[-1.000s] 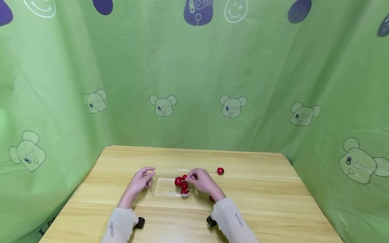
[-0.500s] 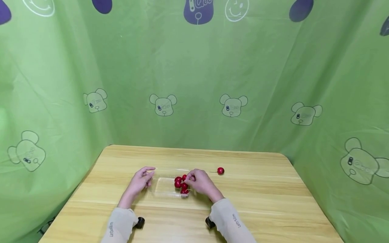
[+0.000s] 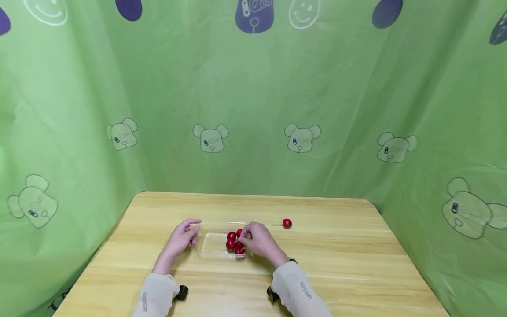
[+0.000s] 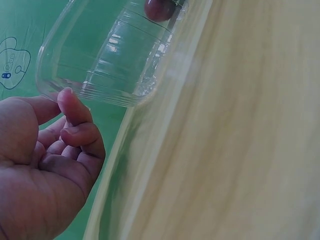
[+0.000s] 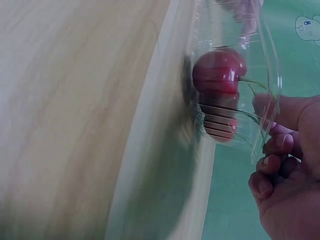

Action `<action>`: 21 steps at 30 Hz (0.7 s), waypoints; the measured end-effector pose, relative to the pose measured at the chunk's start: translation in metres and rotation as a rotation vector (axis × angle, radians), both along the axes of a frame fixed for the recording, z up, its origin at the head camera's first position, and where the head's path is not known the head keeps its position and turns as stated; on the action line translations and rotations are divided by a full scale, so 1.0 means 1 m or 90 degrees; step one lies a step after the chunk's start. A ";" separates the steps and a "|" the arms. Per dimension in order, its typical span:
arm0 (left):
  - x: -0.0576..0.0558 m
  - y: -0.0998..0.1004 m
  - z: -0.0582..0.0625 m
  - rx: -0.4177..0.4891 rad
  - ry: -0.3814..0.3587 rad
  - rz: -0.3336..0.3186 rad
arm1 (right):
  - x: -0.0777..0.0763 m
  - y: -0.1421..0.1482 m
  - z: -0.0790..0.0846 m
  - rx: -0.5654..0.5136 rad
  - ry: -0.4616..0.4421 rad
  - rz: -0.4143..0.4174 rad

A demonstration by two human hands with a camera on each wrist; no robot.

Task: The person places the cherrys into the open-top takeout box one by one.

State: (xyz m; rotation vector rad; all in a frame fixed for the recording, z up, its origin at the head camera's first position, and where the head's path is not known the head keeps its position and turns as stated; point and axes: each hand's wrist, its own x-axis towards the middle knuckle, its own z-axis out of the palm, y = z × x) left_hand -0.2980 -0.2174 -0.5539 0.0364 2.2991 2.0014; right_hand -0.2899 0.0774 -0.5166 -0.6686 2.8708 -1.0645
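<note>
The right hand (image 3: 258, 238) pinches at stems (image 5: 254, 81) of cherries (image 3: 231, 245) inside a clear container (image 4: 112, 82); the left hand (image 3: 181, 237) touches its end, grip uncertain

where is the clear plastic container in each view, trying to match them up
Head: the clear plastic container is below centre, slightly left, between the left hand and right hand.
Left wrist: upper left, cut off by the top edge.
Right wrist: upper part, right of centre, cut off by the top edge.
Shared landmark: red cherries inside it; left wrist shows just one.
</note>
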 end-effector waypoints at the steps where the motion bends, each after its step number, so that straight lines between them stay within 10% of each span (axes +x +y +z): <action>1: 0.001 0.000 -0.001 -0.002 0.000 0.001 | 0.000 -0.001 -0.001 0.002 0.003 0.000; 21: 0.001 0.001 -0.002 0.004 -0.004 0.010 | 0.000 -0.003 -0.005 0.006 0.021 -0.001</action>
